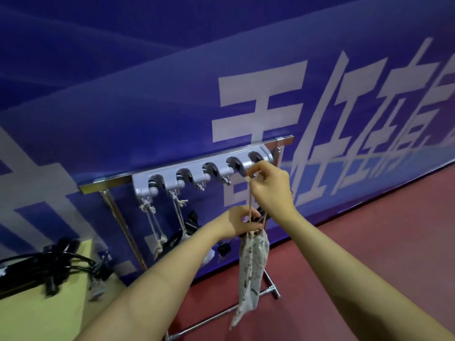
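Two grips work at one gray rack (197,166), which has five rounded slots in a row and is fixed to the top rail of one chrome stand (123,222). The left grip (242,221) is closed round the gathered neck of one printed cloth pouch (251,262). The pouch hangs limp below it in front of the stand, clear of the floor (369,242). One pale cord (249,200) runs up taut from the pouch's neck to the right grip (270,189), whose thumb and forefinger pinch the cord's end. That pinch sits just under the rack, between the fourth and fifth slots counted from the left, and I cannot tell whether the cord is on a hook.

Two more knotted cords hang from the two leftmost hooks, one (150,217) under the first slot and one (178,210) under the second. What they carry is partly hidden behind the left forearm.

One blue banner (147,94) with large white characters stands right behind the stand. The floor is red. One yellow-green surface (61,311) lies at the left, with one tangle of black cables (49,264) on it.
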`<action>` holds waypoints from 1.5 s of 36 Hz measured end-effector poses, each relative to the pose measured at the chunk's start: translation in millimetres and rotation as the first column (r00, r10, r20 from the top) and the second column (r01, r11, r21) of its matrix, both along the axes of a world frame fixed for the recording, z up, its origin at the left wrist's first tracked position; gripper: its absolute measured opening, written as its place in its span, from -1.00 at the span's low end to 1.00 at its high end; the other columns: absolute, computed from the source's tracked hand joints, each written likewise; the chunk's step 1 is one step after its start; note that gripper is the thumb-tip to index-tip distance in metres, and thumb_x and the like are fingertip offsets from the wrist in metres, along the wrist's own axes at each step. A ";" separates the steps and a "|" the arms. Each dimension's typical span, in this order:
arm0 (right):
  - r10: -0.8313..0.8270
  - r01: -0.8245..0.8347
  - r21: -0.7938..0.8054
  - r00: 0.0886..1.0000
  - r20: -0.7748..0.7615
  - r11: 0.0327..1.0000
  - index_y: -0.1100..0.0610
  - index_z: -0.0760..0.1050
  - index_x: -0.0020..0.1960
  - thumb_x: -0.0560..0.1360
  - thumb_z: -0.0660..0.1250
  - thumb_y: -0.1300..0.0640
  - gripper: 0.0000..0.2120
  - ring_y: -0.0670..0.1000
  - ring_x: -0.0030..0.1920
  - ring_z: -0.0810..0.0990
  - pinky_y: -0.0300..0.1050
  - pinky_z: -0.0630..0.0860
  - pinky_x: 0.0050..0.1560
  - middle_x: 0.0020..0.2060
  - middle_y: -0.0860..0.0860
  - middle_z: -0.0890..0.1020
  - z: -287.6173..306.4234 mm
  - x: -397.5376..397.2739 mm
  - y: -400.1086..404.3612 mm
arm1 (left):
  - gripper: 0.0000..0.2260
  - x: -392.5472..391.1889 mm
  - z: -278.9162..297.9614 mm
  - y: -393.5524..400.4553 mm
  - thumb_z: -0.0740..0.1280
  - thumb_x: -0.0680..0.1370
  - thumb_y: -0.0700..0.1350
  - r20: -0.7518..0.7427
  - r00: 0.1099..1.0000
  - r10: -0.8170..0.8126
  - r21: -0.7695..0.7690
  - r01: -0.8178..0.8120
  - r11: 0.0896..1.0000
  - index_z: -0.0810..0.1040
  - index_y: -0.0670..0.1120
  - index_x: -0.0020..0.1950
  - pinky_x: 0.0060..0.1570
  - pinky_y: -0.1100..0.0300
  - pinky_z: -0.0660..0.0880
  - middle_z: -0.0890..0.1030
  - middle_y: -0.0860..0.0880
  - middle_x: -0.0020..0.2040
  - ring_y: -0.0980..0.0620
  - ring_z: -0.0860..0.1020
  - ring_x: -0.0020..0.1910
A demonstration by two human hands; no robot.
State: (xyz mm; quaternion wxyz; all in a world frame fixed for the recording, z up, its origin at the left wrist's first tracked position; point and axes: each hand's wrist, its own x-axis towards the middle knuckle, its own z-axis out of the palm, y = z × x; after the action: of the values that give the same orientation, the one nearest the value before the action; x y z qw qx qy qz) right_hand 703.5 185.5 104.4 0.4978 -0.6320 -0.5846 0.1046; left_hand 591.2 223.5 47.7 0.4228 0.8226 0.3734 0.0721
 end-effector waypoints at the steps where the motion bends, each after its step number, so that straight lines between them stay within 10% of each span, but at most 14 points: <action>1: -0.018 0.018 -0.071 1.000 -0.001 0.997 0.09 0.45 -0.19 0.41 0.32 0.33 -0.84 0.04 -0.47 0.37 0.01 0.36 -0.40 -0.54 -0.05 0.38 -5.1 2.6 5.2 | -0.75 1.5 -0.5 2.7 0.38 0.52 -0.06 0.036 0.998 0.056 -0.004 -0.056 0.998 0.50 -0.20 0.09 -0.07 0.24 0.38 0.56 -0.12 0.01 0.09 0.46 -0.10; 8: -0.083 0.059 -0.352 0.995 -0.054 0.934 0.14 0.37 -0.16 0.46 0.30 0.24 -0.90 0.10 -0.30 0.50 -0.06 0.40 -0.34 -0.28 0.08 0.53 -49.4 23.7 34.5 | -0.80 11.9 -14.5 16.5 0.45 0.45 -0.14 0.094 0.936 0.339 -0.008 -0.339 0.941 0.42 -0.08 -0.14 -0.16 0.13 0.41 0.49 -0.02 -0.18 0.02 0.42 -0.22; 14: -0.081 0.006 -0.349 0.976 -0.200 0.937 0.02 0.42 -0.27 0.45 0.35 0.19 -0.82 0.17 -0.29 0.62 0.08 0.58 -0.22 -0.34 0.15 0.63 -61.8 25.3 50.6 | -0.65 23.0 -32.7 14.5 0.39 0.51 -0.18 0.071 0.943 0.325 -0.181 -0.308 0.934 0.49 -0.18 0.28 -0.18 0.38 0.36 0.54 -0.09 0.19 0.10 0.44 -0.01; 21: 0.053 -0.119 -0.289 0.972 -0.227 0.950 0.10 0.60 -0.06 0.49 0.28 0.25 -0.86 0.03 -0.48 0.45 -0.12 0.41 -0.39 -0.51 0.02 0.52 -58.0 18.5 62.8 | -0.86 25.9 -36.6 18.9 0.31 0.54 -0.19 0.126 0.889 0.440 -0.270 -0.396 0.878 0.56 -0.15 0.08 0.08 0.02 0.47 0.63 -0.14 0.06 0.02 0.52 -0.02; 27: 0.187 -0.248 -0.344 0.961 -0.201 0.905 0.12 0.62 -0.07 0.51 0.23 0.30 -0.80 -0.08 -0.51 0.38 -0.35 0.27 -0.53 -0.48 -0.04 0.52 -61.6 9.3 68.7 | -0.83 3.2 -32.7 26.0 0.23 0.60 -0.17 0.190 0.772 0.607 -0.166 -0.584 0.795 0.42 -0.15 -0.19 -0.32 0.18 0.31 0.50 -0.01 -0.38 0.14 0.39 -0.43; 36: 0.119 -0.463 -0.408 0.763 -0.636 0.787 0.18 0.55 -0.17 0.49 0.18 0.36 -0.79 -0.13 -0.25 0.46 -0.29 0.34 -0.30 -0.30 -0.06 0.55 -58.1 -15.2 83.7 | -0.79 -26.9 -25.2 26.5 0.16 0.63 -0.07 0.264 0.680 0.683 -0.124 -0.679 0.724 0.41 -0.16 -0.11 -0.07 -0.09 0.53 0.63 -0.16 -0.24 -0.20 0.61 -0.18; 45: 0.354 -0.565 -0.484 0.814 -0.461 0.669 0.27 0.52 0.15 0.51 0.12 0.42 -0.70 -0.01 0.02 0.48 -0.21 0.40 -0.07 -0.04 0.07 0.55 -67.3 -25.5 91.9 | -0.79 -45.8 -29.6 20.0 0.14 0.64 -0.13 0.283 0.713 0.641 -0.057 -0.655 0.753 0.41 -0.01 -0.19 -0.21 0.18 0.41 0.45 0.02 -0.38 0.07 0.44 -0.35; 54: 0.443 -0.553 -0.581 0.831 -0.336 0.598 0.01 0.53 -0.29 0.46 0.34 0.06 -0.85 0.12 0.03 0.59 0.07 0.45 0.15 -0.17 0.06 0.65 -79.4 -27.6 102.0 | -0.83 -62.3 -26.4 41.0 0.13 0.63 -0.13 0.296 0.676 0.675 -0.016 -0.703 0.711 0.44 -0.09 -0.11 -0.23 0.10 0.38 0.44 0.01 -0.36 0.02 0.41 -0.32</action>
State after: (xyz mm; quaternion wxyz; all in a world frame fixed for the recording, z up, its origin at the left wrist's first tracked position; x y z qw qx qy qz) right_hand 675.9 287.5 25.1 0.2382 -0.5656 -0.6215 0.4869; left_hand 528.9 264.5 21.3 0.3714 0.6221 0.5878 0.3599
